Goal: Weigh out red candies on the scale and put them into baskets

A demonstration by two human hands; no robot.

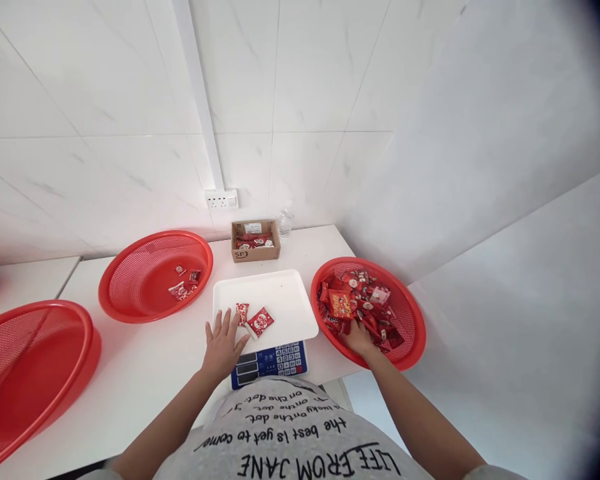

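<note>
My left hand (223, 347) lies with fingers spread over the near left corner of the white weighing tray (285, 287). Beside its fingertips, red-and-white wrapped candies (261, 322) rest on the tray. Under the tray's front edge shows the blue keypad panel of a scale (270, 363). My right hand (359, 339) reaches into the right red basket (417, 327), among many red snack packets (341, 303). Its fingers are buried between the packets, so whether it grips one is hidden.
Behind the tray stands a small cardboard box (255, 252) of red packets, with a clear plastic cup (285, 222) beside it. To the left, a red basket (130, 267) holds several small packets. Another red basket (30, 373) sits at the near left. A wall socket (221, 199) is behind.
</note>
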